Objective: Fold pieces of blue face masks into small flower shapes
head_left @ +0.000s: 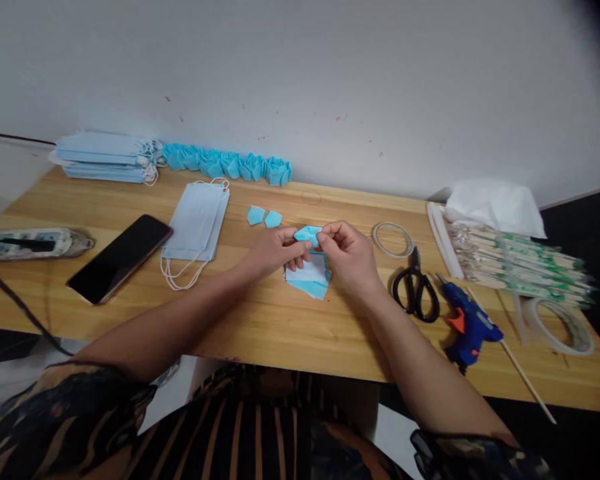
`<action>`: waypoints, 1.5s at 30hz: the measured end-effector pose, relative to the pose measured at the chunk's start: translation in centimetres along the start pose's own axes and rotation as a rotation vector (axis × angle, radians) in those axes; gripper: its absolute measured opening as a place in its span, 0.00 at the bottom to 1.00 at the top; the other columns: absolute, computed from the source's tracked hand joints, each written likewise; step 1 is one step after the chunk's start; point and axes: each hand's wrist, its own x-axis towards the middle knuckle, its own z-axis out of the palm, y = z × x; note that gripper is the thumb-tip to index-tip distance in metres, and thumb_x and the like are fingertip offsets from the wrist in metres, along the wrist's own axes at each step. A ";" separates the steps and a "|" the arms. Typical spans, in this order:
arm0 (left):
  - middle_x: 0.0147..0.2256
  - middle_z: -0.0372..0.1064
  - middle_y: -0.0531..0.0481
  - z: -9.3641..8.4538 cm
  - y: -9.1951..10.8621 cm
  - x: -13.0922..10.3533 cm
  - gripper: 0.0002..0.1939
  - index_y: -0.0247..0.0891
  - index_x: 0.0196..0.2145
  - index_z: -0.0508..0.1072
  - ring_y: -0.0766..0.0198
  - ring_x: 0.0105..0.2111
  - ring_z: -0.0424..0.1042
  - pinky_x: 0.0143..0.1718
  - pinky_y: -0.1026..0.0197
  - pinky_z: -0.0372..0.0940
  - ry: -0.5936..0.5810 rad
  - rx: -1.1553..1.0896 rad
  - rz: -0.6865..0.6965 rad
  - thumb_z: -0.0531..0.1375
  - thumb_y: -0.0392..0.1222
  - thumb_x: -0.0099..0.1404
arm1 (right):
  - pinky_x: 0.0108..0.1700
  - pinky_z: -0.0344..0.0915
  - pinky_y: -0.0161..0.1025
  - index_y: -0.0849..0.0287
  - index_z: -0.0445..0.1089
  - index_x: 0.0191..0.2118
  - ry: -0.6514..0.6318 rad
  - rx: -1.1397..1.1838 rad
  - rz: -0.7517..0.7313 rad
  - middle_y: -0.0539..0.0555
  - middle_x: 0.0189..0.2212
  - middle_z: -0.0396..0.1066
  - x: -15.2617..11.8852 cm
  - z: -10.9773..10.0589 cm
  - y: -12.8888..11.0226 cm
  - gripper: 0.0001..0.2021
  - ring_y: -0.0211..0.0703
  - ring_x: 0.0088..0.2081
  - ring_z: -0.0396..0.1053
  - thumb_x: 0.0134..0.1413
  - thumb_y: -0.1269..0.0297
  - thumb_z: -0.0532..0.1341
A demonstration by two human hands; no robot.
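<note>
Between my two hands is a small folded piece of light blue fabric [308,234], raised a little above the table. My left hand [279,252] pinches its left end, and my right hand [347,248] pinches its right end. Under it lie several cut blue and white fabric pieces [310,280], partly covered by my fingers. Two folded blue petals [273,219] rest side by side just beyond my left hand. Farther back, a row of blue fabric flowers [253,167] stands along the wall.
Left are a stack of face masks [103,157], loose masks [197,220], a phone [121,259] and a power strip [40,244]. Right are a tape roll [393,240], black scissors [415,290], a blue glue gun [473,327], a larger tape roll [563,327] and wrapped sticks [520,260].
</note>
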 end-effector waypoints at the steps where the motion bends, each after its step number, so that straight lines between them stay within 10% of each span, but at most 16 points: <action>1: 0.22 0.71 0.54 0.0 -0.1 0.1 0.11 0.34 0.28 0.71 0.73 0.19 0.68 0.23 0.70 0.65 0.006 -0.008 0.012 0.66 0.42 0.64 | 0.36 0.65 0.40 0.55 0.70 0.32 -0.003 -0.010 -0.004 0.47 0.27 0.71 0.0 0.0 -0.1 0.07 0.37 0.29 0.65 0.54 0.58 0.65; 36: 0.22 0.71 0.55 0.3 0.4 -0.3 0.08 0.35 0.28 0.69 0.74 0.19 0.68 0.22 0.72 0.63 0.141 0.022 0.024 0.62 0.33 0.65 | 0.35 0.62 0.39 0.55 0.72 0.31 -0.021 -0.085 -0.022 0.48 0.27 0.71 -0.3 -0.2 -0.5 0.07 0.38 0.29 0.64 0.56 0.59 0.63; 45: 0.22 0.71 0.55 0.2 0.1 -0.2 0.09 0.36 0.27 0.68 0.73 0.19 0.68 0.22 0.71 0.63 0.098 0.010 0.022 0.65 0.36 0.63 | 0.38 0.68 0.40 0.54 0.75 0.43 -0.053 0.052 0.014 0.50 0.35 0.76 -0.1 -0.3 -1.2 0.15 0.41 0.35 0.71 0.49 0.57 0.69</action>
